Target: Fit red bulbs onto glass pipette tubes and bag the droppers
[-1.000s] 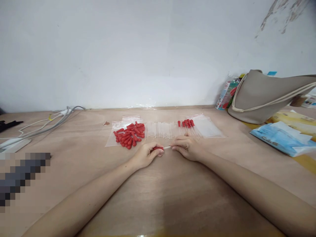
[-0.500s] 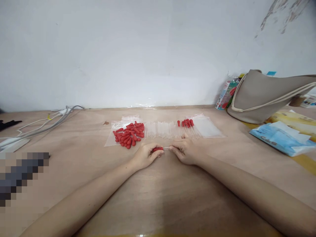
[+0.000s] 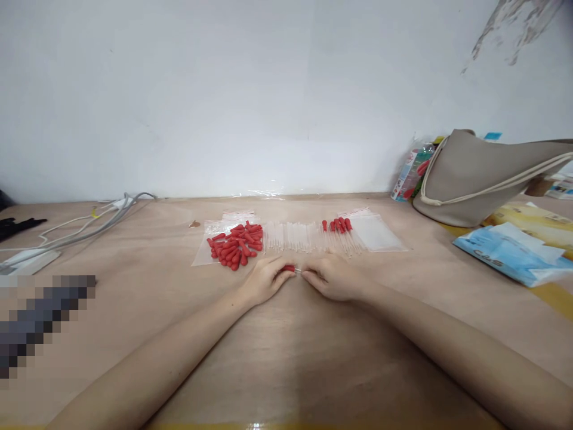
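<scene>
My left hand (image 3: 267, 279) is closed round a red rubber dropper bulb (image 3: 289, 268). Facing it, my right hand (image 3: 329, 276) pinches a thin clear glass dropper tube (image 3: 298, 272), whose end meets the bulb's mouth. Only a short length of the tube shows between the fingertips; how deep it sits in the bulb I cannot tell. Behind my left hand, a heap of red bulbs (image 3: 236, 245) lies on a clear plastic bag (image 3: 201, 254). A row of loose glass tubes (image 3: 293, 236) lies to its right, then several droppers with red bulbs fitted (image 3: 341, 225).
Another clear bag (image 3: 385, 233) lies right of the droppers. Farther right are a grey bag with a cord (image 3: 465, 179), a plastic bottle (image 3: 409, 173) and a blue tissue pack (image 3: 505, 254). Cables (image 3: 98, 224) run along the left, above a pixelated dark patch (image 3: 45, 319).
My hands have come closer together, and less of the glass tube shows between them. The whole view has shifted slightly.
</scene>
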`<state>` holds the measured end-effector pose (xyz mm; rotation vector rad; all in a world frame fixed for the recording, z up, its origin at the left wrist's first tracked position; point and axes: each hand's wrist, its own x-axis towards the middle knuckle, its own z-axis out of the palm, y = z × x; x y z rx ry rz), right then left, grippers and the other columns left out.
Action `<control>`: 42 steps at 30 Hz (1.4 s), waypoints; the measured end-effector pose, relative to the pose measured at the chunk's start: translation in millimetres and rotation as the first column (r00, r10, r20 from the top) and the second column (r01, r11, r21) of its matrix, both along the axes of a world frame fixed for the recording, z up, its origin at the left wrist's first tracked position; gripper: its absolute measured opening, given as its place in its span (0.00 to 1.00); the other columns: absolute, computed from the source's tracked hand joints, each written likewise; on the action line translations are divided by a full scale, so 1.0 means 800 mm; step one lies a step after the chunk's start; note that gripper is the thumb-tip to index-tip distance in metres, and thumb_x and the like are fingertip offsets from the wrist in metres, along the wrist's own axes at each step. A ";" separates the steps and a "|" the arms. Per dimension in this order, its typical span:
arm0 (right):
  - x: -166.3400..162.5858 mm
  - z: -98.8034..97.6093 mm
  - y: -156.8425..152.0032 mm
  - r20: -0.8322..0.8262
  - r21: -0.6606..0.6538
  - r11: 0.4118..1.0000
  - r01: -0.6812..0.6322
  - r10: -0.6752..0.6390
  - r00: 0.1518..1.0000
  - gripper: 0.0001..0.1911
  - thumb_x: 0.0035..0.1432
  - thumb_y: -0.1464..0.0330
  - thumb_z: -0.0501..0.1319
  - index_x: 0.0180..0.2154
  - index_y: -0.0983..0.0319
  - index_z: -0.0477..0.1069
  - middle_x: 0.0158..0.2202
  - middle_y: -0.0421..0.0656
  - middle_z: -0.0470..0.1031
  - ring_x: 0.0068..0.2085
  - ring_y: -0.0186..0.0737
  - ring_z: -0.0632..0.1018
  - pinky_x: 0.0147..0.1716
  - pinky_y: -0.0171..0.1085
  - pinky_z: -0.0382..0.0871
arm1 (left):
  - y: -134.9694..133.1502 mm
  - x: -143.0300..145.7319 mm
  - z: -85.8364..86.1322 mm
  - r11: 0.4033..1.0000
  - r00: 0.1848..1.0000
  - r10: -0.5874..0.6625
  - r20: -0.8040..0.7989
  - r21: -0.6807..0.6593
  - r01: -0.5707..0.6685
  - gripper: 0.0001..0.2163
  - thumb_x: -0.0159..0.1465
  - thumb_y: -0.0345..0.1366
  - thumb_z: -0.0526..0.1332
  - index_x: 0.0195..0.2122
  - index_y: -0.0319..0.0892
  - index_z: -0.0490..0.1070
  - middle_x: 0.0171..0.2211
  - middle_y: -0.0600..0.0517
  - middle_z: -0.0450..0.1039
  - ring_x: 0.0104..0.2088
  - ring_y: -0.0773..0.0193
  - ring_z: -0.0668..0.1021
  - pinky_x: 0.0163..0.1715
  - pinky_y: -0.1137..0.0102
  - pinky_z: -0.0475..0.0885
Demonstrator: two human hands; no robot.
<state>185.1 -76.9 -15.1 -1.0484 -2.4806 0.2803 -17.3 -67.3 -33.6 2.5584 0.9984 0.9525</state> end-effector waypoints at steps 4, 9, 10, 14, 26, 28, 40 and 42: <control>0.028 0.020 0.018 -0.030 -0.216 0.961 0.174 -0.185 0.982 0.13 0.53 0.67 0.54 0.20 0.61 0.69 0.19 0.38 0.71 0.21 0.32 0.68 0.22 0.32 0.55 | 0.003 -0.003 0.000 0.995 0.994 0.098 0.041 -0.037 -0.096 0.16 0.59 0.34 0.58 0.48 0.41 0.63 0.39 0.47 0.70 0.37 0.62 0.73 0.37 0.68 0.70; 0.067 0.026 0.064 -0.058 -0.200 0.741 0.641 -0.662 0.747 0.16 0.48 0.60 0.55 0.14 0.61 0.64 0.16 0.39 0.67 0.22 0.35 0.69 0.22 0.33 0.56 | 0.005 -0.003 0.003 0.999 0.998 0.030 -0.054 -0.036 -0.032 0.05 0.60 0.32 0.55 0.35 0.40 0.69 0.34 0.48 0.70 0.35 0.62 0.72 0.37 0.67 0.69; 0.069 0.023 0.072 -0.044 -0.175 0.705 0.688 -0.703 0.709 0.16 0.48 0.60 0.55 0.14 0.61 0.64 0.17 0.40 0.68 0.23 0.36 0.70 0.22 0.33 0.55 | 0.005 -0.003 0.003 0.999 0.998 0.022 -0.056 -0.034 -0.024 0.05 0.61 0.32 0.54 0.34 0.40 0.70 0.34 0.48 0.70 0.35 0.63 0.72 0.37 0.67 0.69; 0.061 0.009 0.094 0.028 -0.113 0.638 0.762 -0.764 0.644 0.15 0.49 0.60 0.54 0.17 0.60 0.66 0.22 0.42 0.72 0.28 0.39 0.73 0.23 0.34 0.56 | 0.006 -0.003 0.004 0.999 0.999 0.019 -0.047 -0.036 -0.021 0.05 0.60 0.32 0.55 0.34 0.40 0.70 0.34 0.48 0.70 0.36 0.62 0.72 0.37 0.67 0.68; 0.043 -0.002 0.093 0.107 0.040 0.676 0.736 -0.735 0.669 0.09 0.51 0.65 0.53 0.27 0.61 0.70 0.30 0.46 0.75 0.35 0.46 0.74 0.35 0.41 0.58 | 0.007 -0.003 0.002 0.999 0.997 0.018 -0.070 -0.027 -0.020 0.05 0.61 0.31 0.54 0.35 0.40 0.69 0.35 0.48 0.69 0.37 0.62 0.72 0.38 0.67 0.67; 0.037 0.000 0.091 0.163 0.035 0.683 0.729 -0.724 0.670 0.12 0.53 0.65 0.52 0.25 0.62 0.70 0.28 0.47 0.74 0.35 0.47 0.74 0.36 0.43 0.57 | 0.007 -0.003 0.002 1.000 0.997 0.018 -0.069 -0.023 -0.020 0.05 0.61 0.31 0.55 0.35 0.40 0.69 0.35 0.48 0.69 0.37 0.62 0.71 0.39 0.67 0.67; 0.023 0.006 0.098 0.194 -0.118 0.593 0.796 -0.773 0.604 0.20 0.55 0.54 0.47 0.32 0.60 0.71 0.34 0.48 0.73 0.40 0.49 0.71 0.40 0.49 0.57 | 0.007 -0.003 0.002 1.000 0.996 0.026 -0.086 -0.009 -0.027 0.05 0.61 0.31 0.55 0.35 0.40 0.69 0.35 0.49 0.70 0.37 0.63 0.71 0.39 0.68 0.67; 0.023 0.003 0.100 0.164 -0.136 0.591 0.795 -0.778 0.606 0.21 0.54 0.53 0.48 0.31 0.59 0.71 0.35 0.47 0.73 0.40 0.49 0.71 0.41 0.49 0.56 | 0.005 -0.002 0.002 1.000 0.996 0.025 -0.090 -0.009 -0.026 0.05 0.61 0.32 0.55 0.35 0.40 0.69 0.35 0.49 0.70 0.37 0.63 0.71 0.39 0.68 0.67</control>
